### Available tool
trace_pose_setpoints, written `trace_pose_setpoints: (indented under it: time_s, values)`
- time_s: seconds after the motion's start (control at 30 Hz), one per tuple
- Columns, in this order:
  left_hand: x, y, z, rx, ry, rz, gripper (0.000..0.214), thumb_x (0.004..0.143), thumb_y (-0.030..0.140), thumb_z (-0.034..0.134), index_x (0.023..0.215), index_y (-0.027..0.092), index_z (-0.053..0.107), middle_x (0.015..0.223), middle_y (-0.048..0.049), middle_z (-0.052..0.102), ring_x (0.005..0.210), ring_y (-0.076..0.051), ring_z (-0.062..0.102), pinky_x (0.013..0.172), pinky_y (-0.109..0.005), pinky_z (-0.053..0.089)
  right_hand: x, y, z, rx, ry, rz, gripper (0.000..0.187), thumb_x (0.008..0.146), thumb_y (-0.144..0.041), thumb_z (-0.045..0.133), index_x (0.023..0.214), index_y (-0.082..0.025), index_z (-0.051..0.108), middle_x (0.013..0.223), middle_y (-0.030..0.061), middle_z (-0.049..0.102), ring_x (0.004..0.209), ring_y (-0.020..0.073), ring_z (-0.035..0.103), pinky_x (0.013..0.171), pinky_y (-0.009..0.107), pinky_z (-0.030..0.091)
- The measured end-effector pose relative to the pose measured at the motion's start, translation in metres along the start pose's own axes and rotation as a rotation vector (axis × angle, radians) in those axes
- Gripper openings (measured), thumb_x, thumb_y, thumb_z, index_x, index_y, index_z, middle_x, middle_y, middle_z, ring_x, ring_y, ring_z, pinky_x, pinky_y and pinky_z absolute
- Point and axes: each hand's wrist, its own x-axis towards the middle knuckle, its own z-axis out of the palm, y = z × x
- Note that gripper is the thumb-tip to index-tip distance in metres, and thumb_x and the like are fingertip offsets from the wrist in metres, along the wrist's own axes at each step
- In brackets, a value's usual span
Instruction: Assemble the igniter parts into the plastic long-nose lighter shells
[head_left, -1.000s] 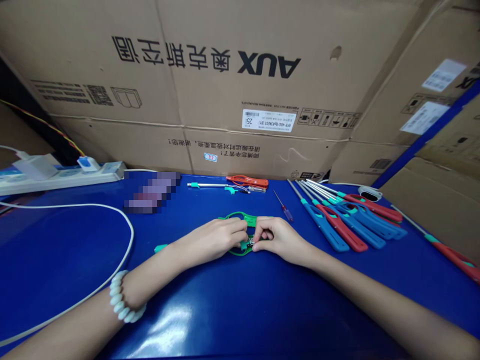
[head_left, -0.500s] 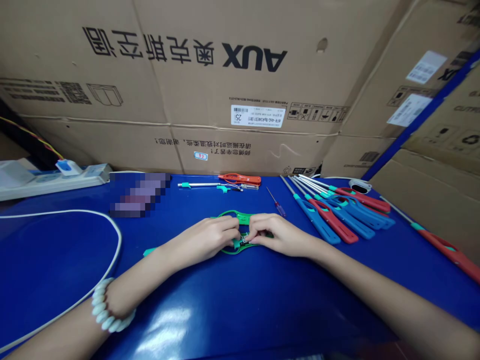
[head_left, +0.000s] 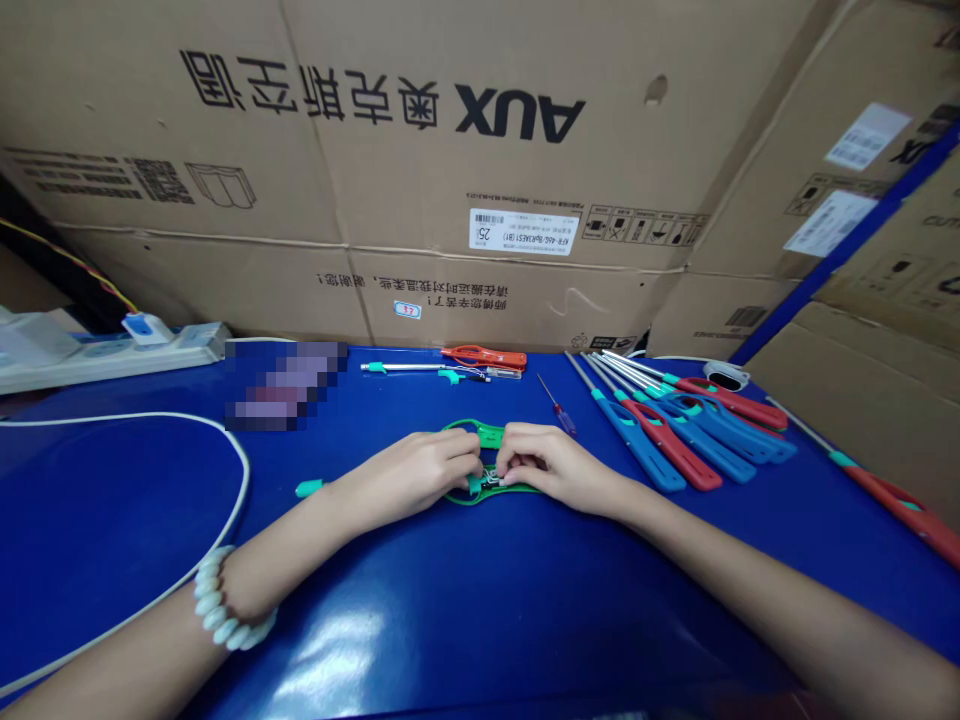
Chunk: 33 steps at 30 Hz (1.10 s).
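While both hands meet at the middle of the blue worktop [head_left: 465, 600], the left hand [head_left: 420, 472] and the right hand [head_left: 551, 468] each have their grip pinched on a green lighter handle [head_left: 480, 436] that lies flat between them, its shell open and small metal parts showing at the fingertips [head_left: 501, 470]. A teal tip [head_left: 307, 488] pokes out from under the left forearm, so the long nozzle probably runs beneath that arm, though most of it is hidden. A judgement on doing this step well: keep the handle pressed flat on the worktop, let the left hand steady the shell while the right fingertips work the tiny inner piece, and move in small nudges so nothing springs loose. To the right lies a fanned row of finished lighters [head_left: 675, 430] in blue and red, well apart from the hands; a small screwdriver [head_left: 556, 404] rests nearer, and one red lighter [head_left: 484, 357] with a loose metal tube [head_left: 405, 367] lies by the cardboard boxes [head_left: 420, 200]. A white cable [head_left: 225, 445] loops across the left side, and a power strip [head_left: 112, 350] sits beyond it.
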Motion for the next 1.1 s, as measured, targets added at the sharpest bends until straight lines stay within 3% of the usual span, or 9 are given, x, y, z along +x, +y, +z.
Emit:
trace_pose_setpoints:
  time_s: [0.23, 0.6, 1.1]
  values:
    - [-0.002, -0.003, 0.001, -0.047, -0.012, -0.025, 0.029, 0.099, 0.019, 0.035, 0.088, 0.014, 0.061, 0.084, -0.0055, 0.059, 0.075, -0.015, 0.054, 0.066, -0.025, 0.044, -0.001, -0.004, -0.001, -0.053, -0.007, -0.032, 0.011, 0.088, -0.011, 0.056, 0.083, -0.017, 0.064, 0.084, 0.0023, 0.058, 0.078, 0.0139, 0.057, 0.071, 0.024, 0.044]
    - [-0.002, -0.006, 0.002, -0.167, 0.019, -0.050, 0.020, 0.096, 0.018, 0.042, 0.089, 0.014, 0.060, 0.086, -0.0048, 0.059, 0.077, -0.015, 0.055, 0.069, -0.025, 0.045, -0.001, -0.011, 0.006, -0.077, 0.057, 0.080, 0.012, 0.082, -0.005, 0.061, 0.080, -0.016, 0.064, 0.077, -0.0012, 0.051, 0.067, 0.0111, 0.050, 0.063, 0.022, 0.039]
    - [-0.003, -0.007, 0.003, -0.165, 0.022, -0.025, 0.018, 0.095, 0.015, 0.044, 0.089, 0.014, 0.062, 0.085, -0.0044, 0.058, 0.077, -0.015, 0.055, 0.069, -0.024, 0.044, -0.001, -0.006, 0.011, -0.056, 0.110, 0.087, 0.013, 0.081, -0.005, 0.063, 0.076, -0.017, 0.062, 0.076, -0.0008, 0.052, 0.065, 0.0114, 0.049, 0.062, 0.023, 0.039]
